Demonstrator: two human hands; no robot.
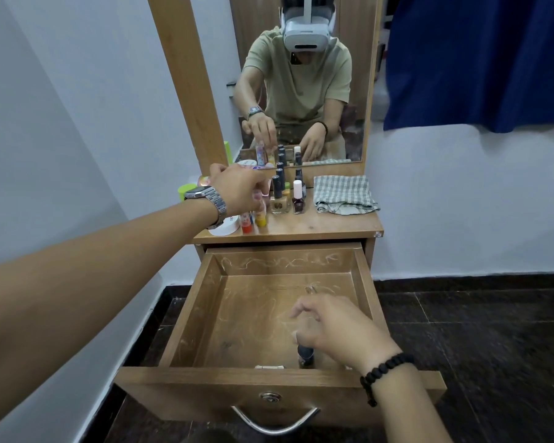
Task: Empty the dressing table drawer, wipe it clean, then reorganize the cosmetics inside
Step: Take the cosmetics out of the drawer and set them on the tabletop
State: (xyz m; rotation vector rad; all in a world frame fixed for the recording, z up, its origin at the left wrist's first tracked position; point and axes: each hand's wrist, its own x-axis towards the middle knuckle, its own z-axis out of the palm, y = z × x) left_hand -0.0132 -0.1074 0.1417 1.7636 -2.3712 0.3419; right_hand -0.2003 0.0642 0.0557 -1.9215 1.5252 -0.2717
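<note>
The wooden drawer (205, 302) is pulled out below the dressing table top (333, 223). My right hand (336, 327) is inside it near the front wall, fingers closed on the top of a dark nail polish bottle (306, 358) that stands on the drawer floor. My left hand (237, 188), with a metal watch, reaches over the table top and pinches a small pink-capped bottle (259, 203) among little colourful bottles (253, 223). Several nail polish bottles (287, 196) stand in a cluster beside them. A folded checked cloth (344, 193) lies at the right of the table top.
A small white object (269, 367) lies against the drawer's front wall. A white round container (226, 227) and a green tube (186, 188) sit at the table's left edge. The mirror (301, 91) stands behind. A blue curtain (477, 59) hangs at right. The floor is dark tile.
</note>
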